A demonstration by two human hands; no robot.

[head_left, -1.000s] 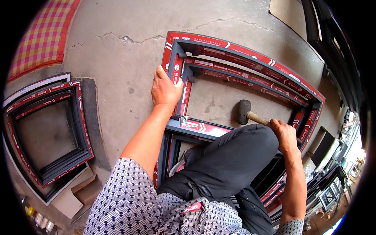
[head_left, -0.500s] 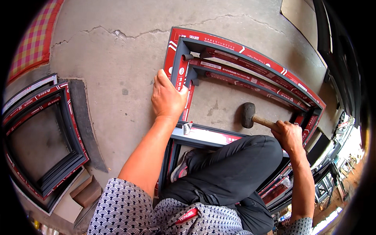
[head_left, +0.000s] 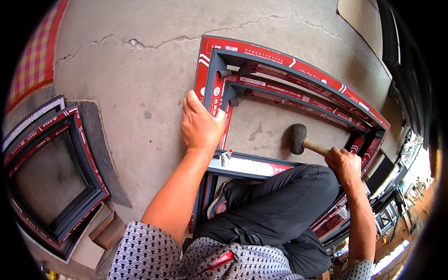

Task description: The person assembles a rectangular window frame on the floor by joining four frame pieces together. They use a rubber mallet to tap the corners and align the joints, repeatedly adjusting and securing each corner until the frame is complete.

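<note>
A dark grey window frame (head_left: 275, 55), its faces covered with red printed film, rests before me. My left hand (head_left: 201, 122) is wrapped over its left side, fingers outside and thumb toward the inner edge. Gripped by the handle in my right hand (head_left: 344, 164) is a mallet (head_left: 297, 139) with a black head. The mallet's head points left and shows within the frame's opening, over the concrete. Small curled bits of film (head_left: 224, 73) stick out inside the left side. Along the near bar (head_left: 252, 165) runs a white and red strip with a torn, peeled scrap (head_left: 226, 157).
Similar frames (head_left: 91, 154) lie stacked at the left, beside a brown block (head_left: 107, 230). A checkered cloth (head_left: 35, 56) covers the far left corner. Dark long profiles (head_left: 396, 60) stand along the right. My bent knee (head_left: 317, 182) overlaps the near bar. The concrete floor (head_left: 140, 84) is cracked.
The view has shifted slightly, so most things sit a little lower in the picture. Both hands keep their holds, and the mallet stays nearly in place.
</note>
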